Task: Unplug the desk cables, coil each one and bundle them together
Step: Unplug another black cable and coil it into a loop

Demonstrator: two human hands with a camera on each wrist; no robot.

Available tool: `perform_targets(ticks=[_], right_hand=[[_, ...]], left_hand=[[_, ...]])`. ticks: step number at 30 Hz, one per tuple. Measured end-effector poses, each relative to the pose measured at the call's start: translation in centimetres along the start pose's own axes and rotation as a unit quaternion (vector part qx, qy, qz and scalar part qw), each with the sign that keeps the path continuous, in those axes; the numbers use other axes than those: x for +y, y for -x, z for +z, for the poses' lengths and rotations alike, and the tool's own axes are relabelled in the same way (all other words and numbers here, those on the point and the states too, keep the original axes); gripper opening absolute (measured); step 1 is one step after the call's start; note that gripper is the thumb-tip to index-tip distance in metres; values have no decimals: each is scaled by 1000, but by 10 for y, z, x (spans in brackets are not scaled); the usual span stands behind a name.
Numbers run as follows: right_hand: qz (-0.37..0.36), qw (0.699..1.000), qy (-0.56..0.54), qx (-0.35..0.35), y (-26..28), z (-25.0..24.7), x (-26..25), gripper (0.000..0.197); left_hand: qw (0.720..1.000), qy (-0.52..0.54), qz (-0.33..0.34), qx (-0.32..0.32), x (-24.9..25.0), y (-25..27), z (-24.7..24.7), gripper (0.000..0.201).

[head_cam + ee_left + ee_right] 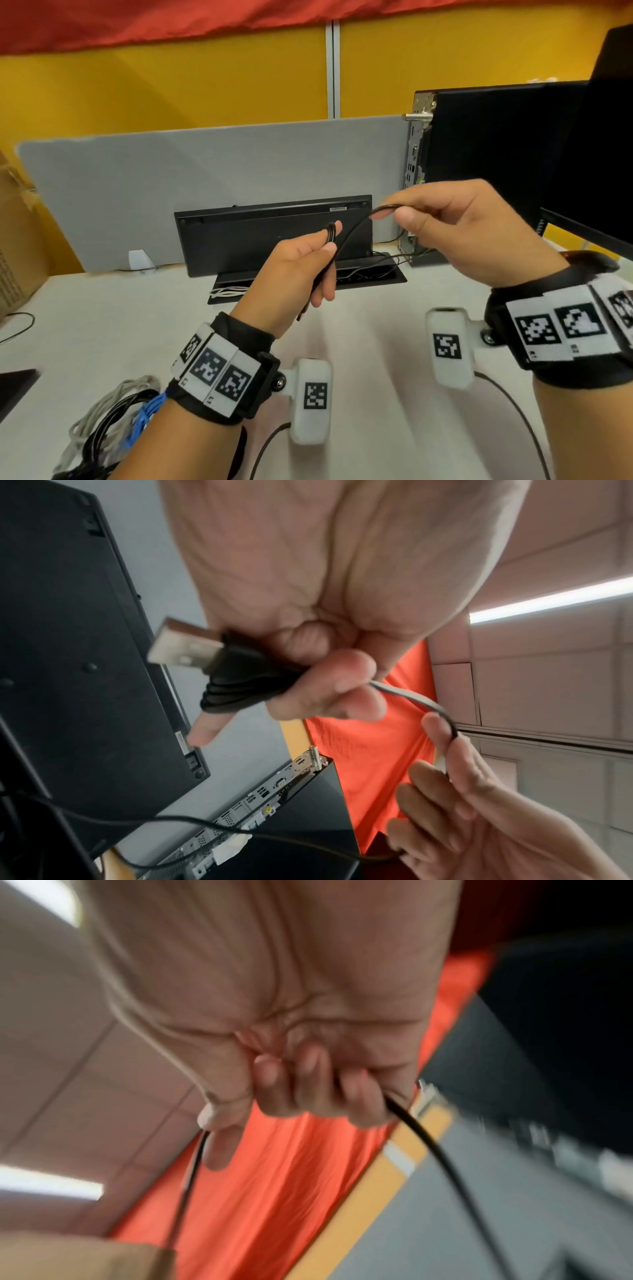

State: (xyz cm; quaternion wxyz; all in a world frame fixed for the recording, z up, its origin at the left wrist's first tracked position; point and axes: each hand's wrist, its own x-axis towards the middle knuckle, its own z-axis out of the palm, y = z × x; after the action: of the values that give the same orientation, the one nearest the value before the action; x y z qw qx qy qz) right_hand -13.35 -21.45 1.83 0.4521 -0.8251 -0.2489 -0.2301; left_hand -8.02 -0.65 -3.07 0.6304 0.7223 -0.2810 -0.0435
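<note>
A thin black USB cable [349, 229] runs between both hands above the desk. My left hand [308, 263] pinches several small loops of it between thumb and fingers; in the left wrist view the loops [240, 693] and the silver USB plug [181, 647] stick out of that grip. My right hand [445, 226] pinches the cable a little further along, raised to the right; the right wrist view shows the cable [428, 1137] leaving its curled fingers. The rest of the cable trails down toward the desk's cable tray [370, 274].
A bundle of grey, black and blue cables [113, 421] lies on the white desk [376, 394] at the near left. A black keyboard [274, 233] leans upright against the grey divider [205, 178]. A computer tower [479, 164] and a monitor [603, 154] stand on the right. White cable [226, 293] lies by the tray.
</note>
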Motion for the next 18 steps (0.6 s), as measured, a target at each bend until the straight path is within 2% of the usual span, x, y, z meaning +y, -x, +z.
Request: perform_targets(ticks=[2, 5, 6, 7, 10, 14, 18], right_hand=[[-23, 994, 74, 72, 0, -6, -1, 20], [-67, 983, 101, 141, 1, -14, -2, 13], [-85, 978, 132, 141, 1, -16, 0, 12], [-95, 974, 156, 135, 1, -17, 2, 12], [-53, 971, 174, 154, -2, -17, 16, 12], [23, 960, 199, 196, -2, -14, 35, 9], [18, 930, 247, 271, -1, -16, 42, 30]], left_hand=[[1000, 8, -12, -14, 4, 1, 0, 33], [999, 5, -25, -33, 12, 5, 4, 63], [999, 9, -19, -46, 12, 6, 6, 57], [998, 17, -14, -58, 12, 7, 7, 43], [997, 34, -24, -67, 9, 8, 5, 27], [995, 47, -50, -66, 7, 5, 4, 27], [989, 79, -83, -93, 7, 5, 4, 30]])
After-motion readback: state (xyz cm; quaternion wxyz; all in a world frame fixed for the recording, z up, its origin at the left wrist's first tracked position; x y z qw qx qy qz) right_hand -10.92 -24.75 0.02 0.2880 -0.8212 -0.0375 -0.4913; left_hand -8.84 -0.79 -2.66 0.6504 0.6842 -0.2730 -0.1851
